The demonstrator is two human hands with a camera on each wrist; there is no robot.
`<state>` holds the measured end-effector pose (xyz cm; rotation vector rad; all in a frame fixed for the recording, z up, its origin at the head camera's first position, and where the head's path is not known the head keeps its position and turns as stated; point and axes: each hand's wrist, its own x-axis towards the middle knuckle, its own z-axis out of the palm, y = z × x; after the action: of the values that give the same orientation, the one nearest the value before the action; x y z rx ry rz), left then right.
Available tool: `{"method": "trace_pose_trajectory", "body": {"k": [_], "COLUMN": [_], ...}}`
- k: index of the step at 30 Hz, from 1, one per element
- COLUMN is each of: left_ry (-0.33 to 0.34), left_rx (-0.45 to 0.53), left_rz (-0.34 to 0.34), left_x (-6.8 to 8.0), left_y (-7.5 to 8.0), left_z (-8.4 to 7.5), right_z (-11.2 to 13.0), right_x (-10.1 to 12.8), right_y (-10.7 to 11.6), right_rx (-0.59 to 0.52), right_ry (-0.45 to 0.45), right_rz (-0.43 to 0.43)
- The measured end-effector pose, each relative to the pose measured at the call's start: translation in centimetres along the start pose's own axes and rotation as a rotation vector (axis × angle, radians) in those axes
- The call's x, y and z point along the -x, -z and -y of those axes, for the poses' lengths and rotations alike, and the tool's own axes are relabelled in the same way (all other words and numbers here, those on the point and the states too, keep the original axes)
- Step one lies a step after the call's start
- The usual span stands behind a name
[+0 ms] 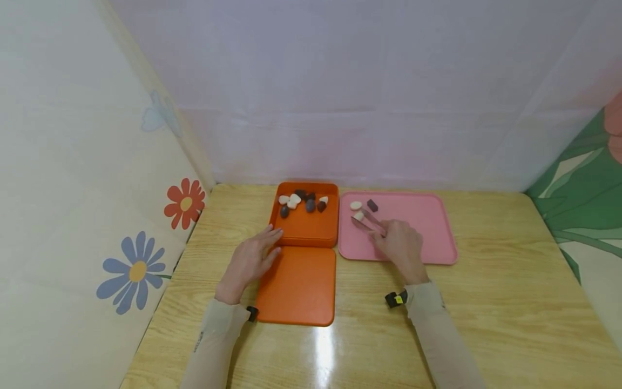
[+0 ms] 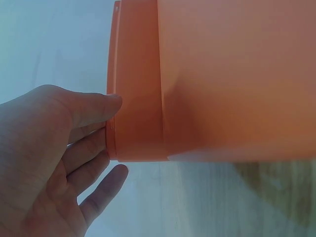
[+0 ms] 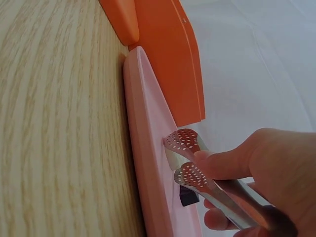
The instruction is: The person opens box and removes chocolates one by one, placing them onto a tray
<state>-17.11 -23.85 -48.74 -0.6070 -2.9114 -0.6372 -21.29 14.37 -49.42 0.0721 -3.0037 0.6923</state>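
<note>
While the left hand rests flat-fingered against the orange box at its 8 o'clock corner, the right hand pinches metal tongs over the pink tray. Tong tips flank a white stone at the tray's 10 o'clock.

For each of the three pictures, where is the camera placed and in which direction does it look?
Head: above, looking forward and down at the table; both hands and sleeves show.
Left wrist: beside the left hand, facing the orange box its fingers touch.
Right wrist: low, behind the right hand gripping tongs over the pink tray.
Shared: the orange box appears in every view.
</note>
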Motion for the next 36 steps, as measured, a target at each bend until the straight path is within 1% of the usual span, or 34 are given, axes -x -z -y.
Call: {"method": "trace_pose_trajectory", "body": {"k": [7, 12, 20, 24, 29, 33, 36], "left_ry": [0.008, 0.008, 0.007, 0.020, 0.006, 0.009, 0.008], "left_rx": [-0.006, -0.012, -0.005, -0.008, 0.000, 0.002, 0.006], "left_rz": [0.010, 0.010, 0.022, 0.028, -0.001, -0.002, 0.002], "left_x": [0.0, 0.0, 0.0, 0.4, 0.5, 0.4, 0.2], "left_y": [0.0, -0.2, -0.2, -0.2, -0.3, -0.2, -0.2], "left_z": [0.0, 0.0, 0.2, 0.4, 0.5, 0.4, 0.3], "right_z": [-0.2, -0.5, -0.8, -0.6, 0.0, 0.6, 1.1], "right_x": [0.1, 0.1, -0.1, -0.1, -0.6, -1.3, -1.9], "right_y": [0.5, 0.6, 0.8, 0.8, 1.7, 2.6, 3.2], "right_rx": [0.006, -0.009, -0.040, -0.064, -0.068, -0.109, -0.121], "right_ry": [-0.019, -0.013, 0.002, 0.029, 0.089, 0.131, 0.161], "right_rz": [0.008, 0.010, -0.017, -0.036, -0.088, -0.100, -0.092]}}
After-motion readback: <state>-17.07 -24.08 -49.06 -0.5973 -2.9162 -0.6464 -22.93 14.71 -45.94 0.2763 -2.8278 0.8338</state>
